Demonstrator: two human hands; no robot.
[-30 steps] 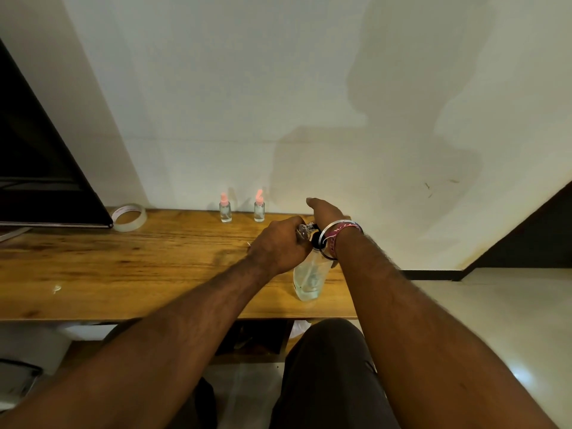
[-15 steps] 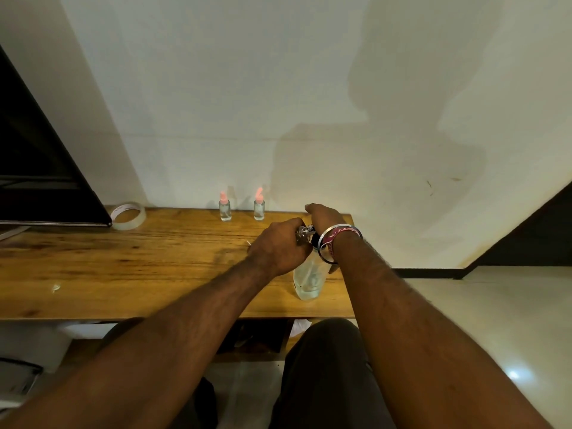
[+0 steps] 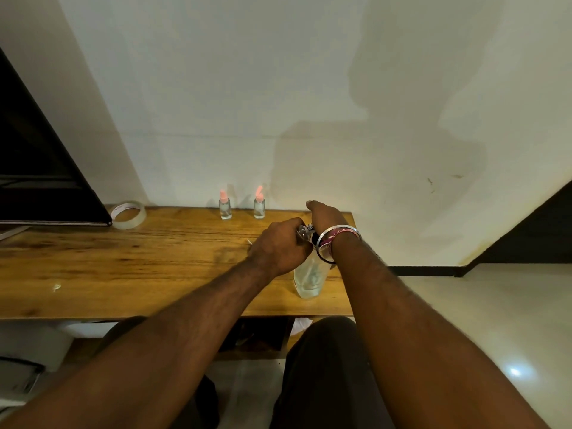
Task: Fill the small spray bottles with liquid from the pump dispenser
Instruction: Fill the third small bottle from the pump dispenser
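Note:
A clear pump dispenser (image 3: 309, 278) stands near the right end of the wooden table (image 3: 123, 267). My right hand (image 3: 328, 217) lies over its pump head, wrist bangles just behind, fingers reaching forward and down. My left hand (image 3: 280, 246) is curled around a small clear bottle (image 3: 304, 233), held against the pump's spout; most of that bottle is hidden in my fist. Two small spray bottles with pink tops stand at the back by the wall, one on the left (image 3: 225, 209) and one on the right (image 3: 259, 207).
A roll of clear tape (image 3: 128, 214) lies at the back left beside a dark screen (image 3: 40, 181). The table's right edge is just past the dispenser, with pale floor (image 3: 479, 320) beyond. My knees sit below the front edge.
My right hand dipped onto the pump head and has come back up a little. My left hand stays at the spout with the small bottle.

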